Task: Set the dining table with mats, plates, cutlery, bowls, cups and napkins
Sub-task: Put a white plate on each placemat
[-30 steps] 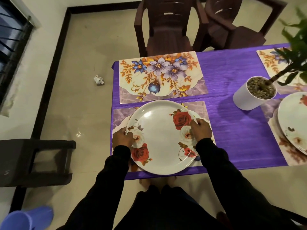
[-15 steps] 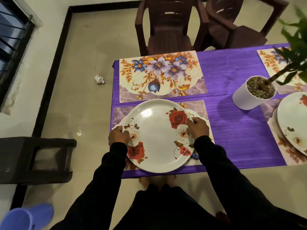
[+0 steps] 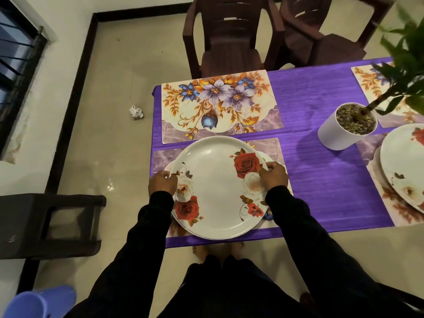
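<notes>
We hold the plate point(image 3: 218, 187) at opposite rims: left hand point(image 3: 162, 183) and right hand point(image 3: 274, 176), fingers clamped on the edge, above the near mat point(image 3: 165, 158) at the near left of the tabletop point(image 3: 321, 171). A second rim shows beneath it, so it likely tops a stack. We judge it rigid, light, glossy and slippery, possibly breakable; grip the rim on both sides. Count: four mats visible, and at least three plates.
</notes>
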